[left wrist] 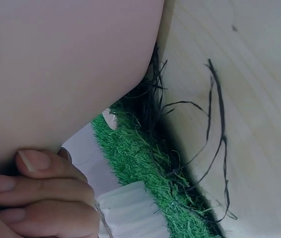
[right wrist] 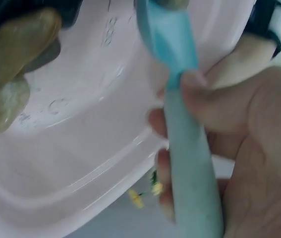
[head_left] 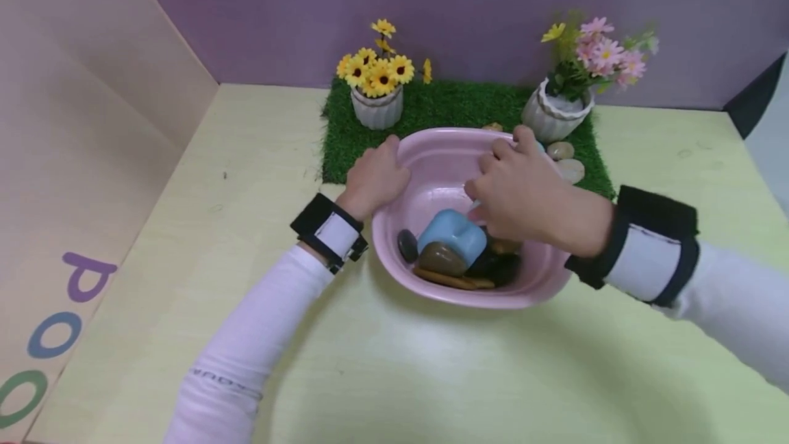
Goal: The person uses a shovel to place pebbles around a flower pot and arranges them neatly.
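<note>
A pink plastic basin [head_left: 431,166] sits on the table in front of me, with several stones inside. My left hand [head_left: 377,178] grips its left rim; in the left wrist view the fingers [left wrist: 56,193] curl under the outside of the basin. My right hand [head_left: 524,190] is above the basin's right side. It holds a toy shovel [right wrist: 187,163] by the pale green handle, and the blue scoop [head_left: 453,233] reaches down among the stones. Part of a stone [right wrist: 172,4] shows at the scoop in the right wrist view. Beside the scoop lie a brown stone [head_left: 441,260] and a dark stone [head_left: 407,245].
Behind the basin lies a green turf mat [head_left: 459,103]. A pot of yellow flowers [head_left: 377,107] and a pot of pink flowers [head_left: 555,115] stand on it. Pale stones [head_left: 571,170] rest at the mat's right. A purple wall [head_left: 462,19] closes the back.
</note>
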Tool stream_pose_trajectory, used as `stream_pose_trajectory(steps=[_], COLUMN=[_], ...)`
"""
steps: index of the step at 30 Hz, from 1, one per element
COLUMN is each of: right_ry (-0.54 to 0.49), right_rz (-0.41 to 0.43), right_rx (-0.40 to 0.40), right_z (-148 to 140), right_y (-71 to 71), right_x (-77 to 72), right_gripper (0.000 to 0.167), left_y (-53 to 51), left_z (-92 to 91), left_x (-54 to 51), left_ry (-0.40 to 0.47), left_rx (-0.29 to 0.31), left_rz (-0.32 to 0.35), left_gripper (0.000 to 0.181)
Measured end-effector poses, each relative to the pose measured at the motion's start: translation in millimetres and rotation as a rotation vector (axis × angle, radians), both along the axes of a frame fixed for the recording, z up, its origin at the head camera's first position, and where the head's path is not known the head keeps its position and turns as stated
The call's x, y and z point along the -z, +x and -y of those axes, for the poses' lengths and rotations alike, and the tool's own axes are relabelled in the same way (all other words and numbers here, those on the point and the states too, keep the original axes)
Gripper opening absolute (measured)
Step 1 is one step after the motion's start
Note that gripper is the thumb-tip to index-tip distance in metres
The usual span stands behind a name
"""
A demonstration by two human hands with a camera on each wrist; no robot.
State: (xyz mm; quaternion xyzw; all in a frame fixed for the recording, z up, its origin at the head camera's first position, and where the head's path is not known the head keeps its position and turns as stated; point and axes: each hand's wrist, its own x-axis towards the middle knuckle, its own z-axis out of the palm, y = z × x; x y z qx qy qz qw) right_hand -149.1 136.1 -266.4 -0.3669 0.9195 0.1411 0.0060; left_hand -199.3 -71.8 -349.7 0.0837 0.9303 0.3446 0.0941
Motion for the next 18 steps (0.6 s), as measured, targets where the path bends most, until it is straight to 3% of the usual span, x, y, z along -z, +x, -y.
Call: stream_pose_trajectory(steps=[5, 8, 11, 18], right_ry=[-0.043, -0.047, -0.031, -0.057], right_rz=[-0.186, -0.18, -0.086, 0.226], right_rx=[-0.023, -0.047, -0.044, 0.015], right_z=[-1, -2, -2, -2], right_y=[19.4, 22.1, 15.3, -20.3], right_x=[5.9, 11.4, 14.8, 15.0], right_gripper=[0.026, 0.026, 0.025, 0.012], left_y=[-1.1, -1.3, -1.6, -1.1], left_z=[-1.2, -2.2, -3.1, -2.2], left_x=[-1.6, -2.0, -2.0, -2.1], left_ry=[-0.005, -0.012, -0.013, -0.021], left_rx=[-0.001, -0.003, -0.007, -0.016], left_rz=[-0.006, 0.004, 0.017, 0.027], left_gripper=[0.034, 0.036, 0.038, 0.037])
